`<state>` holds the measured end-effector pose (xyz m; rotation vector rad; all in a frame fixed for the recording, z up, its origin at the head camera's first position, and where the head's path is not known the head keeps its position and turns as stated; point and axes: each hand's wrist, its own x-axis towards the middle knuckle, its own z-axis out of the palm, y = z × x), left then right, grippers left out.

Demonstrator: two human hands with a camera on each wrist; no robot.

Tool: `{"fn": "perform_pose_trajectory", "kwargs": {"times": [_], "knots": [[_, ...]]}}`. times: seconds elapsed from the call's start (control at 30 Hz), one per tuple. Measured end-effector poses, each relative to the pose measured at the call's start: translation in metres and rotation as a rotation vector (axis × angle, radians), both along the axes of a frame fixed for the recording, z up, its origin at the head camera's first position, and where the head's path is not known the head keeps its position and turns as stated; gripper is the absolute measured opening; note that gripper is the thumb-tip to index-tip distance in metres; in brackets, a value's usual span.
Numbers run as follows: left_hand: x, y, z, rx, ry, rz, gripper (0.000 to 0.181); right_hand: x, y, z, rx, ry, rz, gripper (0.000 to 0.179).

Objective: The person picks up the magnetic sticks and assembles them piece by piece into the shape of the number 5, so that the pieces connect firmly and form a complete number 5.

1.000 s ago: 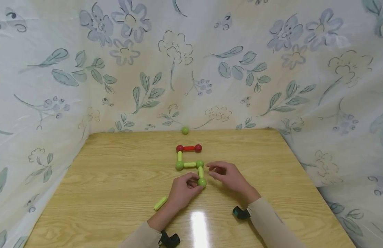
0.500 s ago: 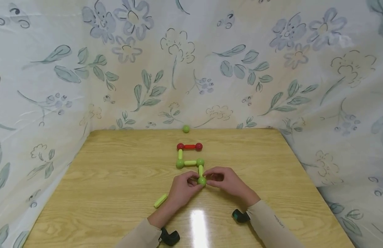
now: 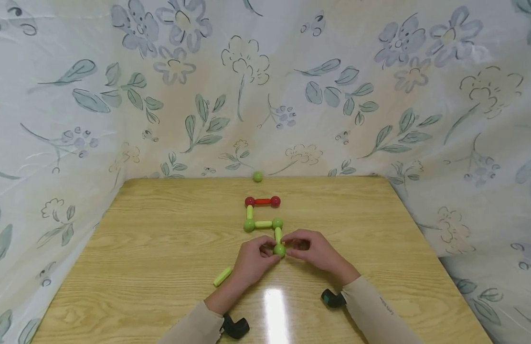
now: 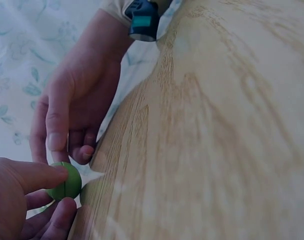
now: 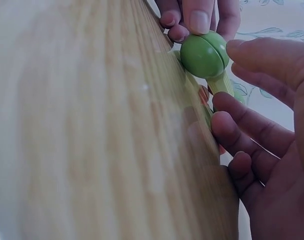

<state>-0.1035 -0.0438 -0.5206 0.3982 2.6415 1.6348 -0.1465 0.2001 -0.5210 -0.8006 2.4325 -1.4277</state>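
Note:
A zigzag chain of balls and short sticks lies on the table. Its near end is a green ball (image 3: 280,250) joined to a yellow-green stick (image 3: 278,235). My left hand (image 3: 253,262) pinches this ball from the left, its thumb pressed on the ball in the left wrist view. From the other side my right hand (image 3: 317,251) has thumb and fingers around the ball and the stick's near end; in the right wrist view, the thumb (image 5: 257,52) meets the ball's edge. Farther along are two more green balls, a red stick (image 3: 262,201) and two red balls.
One loose yellow-green stick (image 3: 222,276) lies left of my left forearm. A single green ball (image 3: 258,177) sits at the table's far edge, by the floral cloth (image 3: 265,95). Black wrist devices (image 3: 333,298) hang under both sleeves.
My right hand has come from beside the stick down and left to the near green ball, then stayed there. My left hand has kept its hold on the ball.

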Motion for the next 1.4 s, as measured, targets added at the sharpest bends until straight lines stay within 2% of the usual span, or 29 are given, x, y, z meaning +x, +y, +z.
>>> {"fn": "perform_pose_trajectory", "kwargs": {"times": [0.37, 1.07, 1.27, 1.4], "knots": [[0.002, 0.0, 0.002, -0.018, -0.018, 0.004, 0.022, 0.0, 0.0, -0.001, -0.002, -0.015, -0.004, 0.03], [0.001, -0.001, 0.002, -0.014, -0.01, -0.003, 0.023, -0.001, -0.002, -0.002, -0.002, -0.023, -0.002, 0.032], [0.003, -0.004, 0.01, -0.015, -0.017, 0.0, 0.024, -0.001, -0.003, -0.001, -0.003, -0.029, 0.005, 0.033], [0.007, -0.009, 0.022, -0.053, 0.024, 0.001, 0.028, 0.0, -0.002, -0.001, 0.004, -0.021, 0.005, 0.034]]}}
